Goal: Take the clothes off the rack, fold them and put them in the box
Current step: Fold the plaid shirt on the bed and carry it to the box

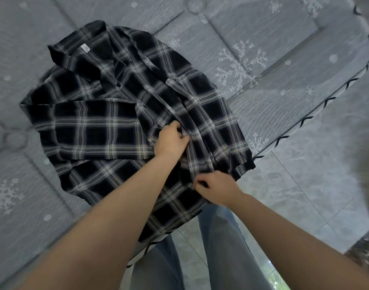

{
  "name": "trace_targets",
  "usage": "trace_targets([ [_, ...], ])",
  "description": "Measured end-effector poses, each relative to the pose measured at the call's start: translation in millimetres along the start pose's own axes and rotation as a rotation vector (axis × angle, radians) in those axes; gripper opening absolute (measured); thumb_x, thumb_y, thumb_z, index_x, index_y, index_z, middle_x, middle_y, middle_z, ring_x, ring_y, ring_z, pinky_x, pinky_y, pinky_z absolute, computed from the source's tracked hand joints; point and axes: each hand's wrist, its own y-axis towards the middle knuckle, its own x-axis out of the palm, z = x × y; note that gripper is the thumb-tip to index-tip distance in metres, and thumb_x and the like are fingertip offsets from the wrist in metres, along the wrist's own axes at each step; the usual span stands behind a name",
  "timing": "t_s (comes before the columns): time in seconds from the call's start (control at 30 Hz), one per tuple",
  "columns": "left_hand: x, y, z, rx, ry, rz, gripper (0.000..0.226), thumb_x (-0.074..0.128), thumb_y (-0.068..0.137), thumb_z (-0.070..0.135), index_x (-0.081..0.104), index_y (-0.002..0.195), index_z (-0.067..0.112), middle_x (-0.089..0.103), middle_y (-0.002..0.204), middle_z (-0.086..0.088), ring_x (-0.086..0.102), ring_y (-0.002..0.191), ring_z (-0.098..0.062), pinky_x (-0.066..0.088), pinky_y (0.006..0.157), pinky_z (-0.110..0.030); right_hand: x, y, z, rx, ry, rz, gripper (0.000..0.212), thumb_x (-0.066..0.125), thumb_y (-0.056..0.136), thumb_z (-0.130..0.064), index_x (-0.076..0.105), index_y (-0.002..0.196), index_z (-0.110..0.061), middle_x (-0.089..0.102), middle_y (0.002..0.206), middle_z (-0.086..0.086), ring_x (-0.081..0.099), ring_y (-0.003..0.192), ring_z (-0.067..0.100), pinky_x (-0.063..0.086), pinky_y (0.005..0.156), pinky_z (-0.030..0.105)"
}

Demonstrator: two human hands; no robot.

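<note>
grey quilted mattress (263, 38) w/ snowflakes, tiled floor (305, 185)

Under my fingers the plaid shirt (120, 114) is thin, matt woven cloth, soft and creased. Beneath it, the grey mattress (284, 65) is quilted fabric with a faint sheen and embroidered snowflakes. My jeans (225, 243) below it are matt denim.

Shirt (125, 122) lies on the mattress (263, 38), hem overhanging its near edge.

Grey snowflake-patterned mattress (263, 84); tiled floor (305, 185) beside it.
</note>
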Motion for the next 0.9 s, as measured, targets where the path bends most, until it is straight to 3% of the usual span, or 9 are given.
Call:
trace_targets([
  [0.07,0,-3,0,0.046,0.225,0.045,0.024,0.064,0.090,0.031,0.055,0.106,0.016,0.064,0.089,-0.003,0.060,0.077,-0.021,0.045,0.058,-0.033,0,-1,4,0.050,0.008,-0.162,0.032,0.045,0.096,-0.045,0.073,0.090,-0.031,0.064,0.066,-0.010,0.062,0.066,0.012,0.057,0.073,0.034],
  [0.13,-2,-7,1,0.033,0.351,0.013,0.018,0.060,0.092,0.030,0.056,0.101,0.015,0.065,0.091,-0.005,0.059,0.076,-0.024,0.043,0.058,-0.032,-4,-2,5,0.076,0.163,-0.115,0.028,0.049,0.096,-0.046,0.074,0.094,-0.036,0.058,0.060,-0.013,0.052,0.058,0.002,0.051,0.065,0.027],
  [0.23,-6,-10,2,0.099,0.554,0.033,0.019,0.059,0.087,0.030,0.053,0.097,0.015,0.058,0.084,-0.001,0.052,0.067,-0.022,0.037,0.052,-0.029,-17,3,10,0.147,0.374,0.439,0.014,0.060,0.093,-0.038,0.065,0.082,-0.033,0.054,0.063,-0.012,0.046,0.054,0.002,0.039,0.054,0.022],
  [0.33,-9,-5,5,0.364,0.588,0.157,0.021,0.060,0.084,0.025,0.051,0.100,0.016,0.052,0.096,0.001,0.049,0.077,-0.016,0.037,0.053,-0.030,-34,22,25,0.369,0.310,0.782,0.023,0.067,0.089,-0.025,0.058,0.110,-0.025,0.058,0.101,-0.007,0.057,0.089,0.010,0.052,0.080,0.032],
  [0.43,-4,13,15,0.553,0.502,0.147,0.020,0.057,0.083,0.021,0.053,0.102,0.015,0.052,0.100,0.000,0.053,0.091,-0.020,0.047,0.073,-0.034,-46,44,45,0.490,0.188,0.724,0.063,0.070,0.087,-0.030,0.042,0.142,-0.018,0.048,0.138,0.006,0.046,0.126,0.024,0.041,0.105,0.043],
  [0.5,-1,32,26,0.502,0.372,0.170,0.024,0.054,0.086,0.020,0.055,0.109,0.015,0.053,0.106,-0.002,0.054,0.096,-0.020,0.049,0.083,-0.036,-57,55,51,0.554,0.164,0.666,0.061,0.068,0.089,-0.036,0.043,0.141,-0.018,0.049,0.137,0.007,0.044,0.127,0.028,0.039,0.105,0.045],
  [0.67,-1,84,53,0.246,0.043,0.268,0.020,0.057,0.091,0.023,0.057,0.110,0.019,0.050,0.116,0.000,0.054,0.103,-0.018,0.050,0.092,-0.039,-89,74,74,0.537,0.268,0.706,0.016,0.063,0.094,-0.031,0.061,0.096,-0.015,0.061,0.093,0.000,0.054,0.097,0.026,0.040,0.082,0.036],
  [0.8,-8,116,72,0.011,-0.136,0.427,0.014,0.061,0.088,0.018,0.059,0.100,0.024,0.046,0.120,0.002,0.047,0.116,-0.018,0.046,0.101,-0.041,-132,86,89,0.549,0.664,0.878,0.017,0.048,0.102,-0.021,0.052,0.112,-0.008,0.057,0.093,0.003,0.051,0.080,0.021,0.027,0.063,0.023],
  [0.9,-13,132,88,-0.015,-0.239,0.479,0.028,0.056,0.086,0.003,0.061,0.106,0.023,0.044,0.132,0.000,0.047,0.121,-0.018,0.044,0.103,-0.036,-171,106,108,0.591,0.661,0.878,0.021,0.044,0.104,-0.021,0.050,0.119,-0.006,0.056,0.091,0.003,0.052,0.081,0.024,0.030,0.068,0.026],
])
